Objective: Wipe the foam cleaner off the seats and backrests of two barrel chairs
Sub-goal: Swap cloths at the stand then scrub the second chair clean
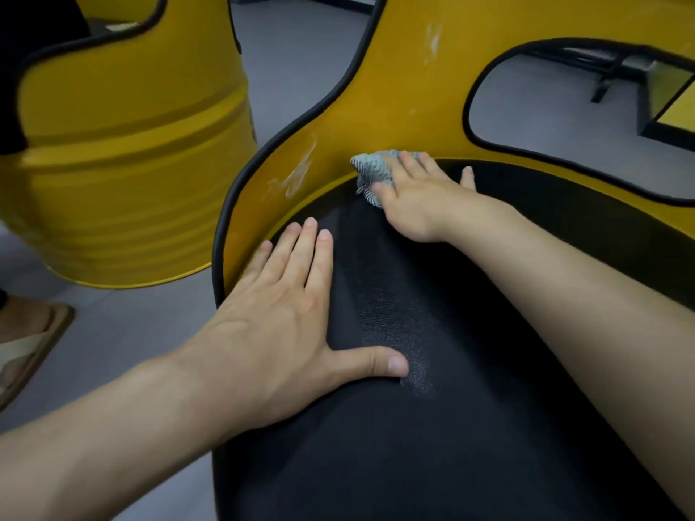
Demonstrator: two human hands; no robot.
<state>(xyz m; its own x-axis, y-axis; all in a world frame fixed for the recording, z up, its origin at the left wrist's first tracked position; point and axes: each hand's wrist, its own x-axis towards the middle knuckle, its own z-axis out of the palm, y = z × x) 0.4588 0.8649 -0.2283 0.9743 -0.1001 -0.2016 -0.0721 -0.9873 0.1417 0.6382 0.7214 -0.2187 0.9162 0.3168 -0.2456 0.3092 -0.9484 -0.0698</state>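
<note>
Two yellow barrel chairs stand on the grey floor [293, 50], and the person is bent over the near chair's black seat [451, 408]. Reading that seat as a clock with the person at six, the right hand [417, 197] is out at about twelve. Its fingers lie fairly straight over a bunched grey cloth [370, 169] and press it into the seam where the seat meets the yellow backrest [395, 99]. The left hand [278, 314] holds nothing. It lies flat with its fingers spread at about nine, on the seat's edge just inside the rim, and seems to be bracing. The two hands are well apart.

The seat looks mostly done: I see no white on it, only a dull grainy sheen near the middle that may be damp. The backrest is not finished. A pale foam streak [297, 174] runs across it at about ten, just to the left of the cloth. A fainter smear [432, 41] sits higher up, towards one o'clock.

The second chair [131, 163] stands off at ten o'clock. Only its outer shell faces us, so I cannot tell whether its seat and backrest have been wiped. A sandalled foot [26, 344] shows on the floor at about eight.
</note>
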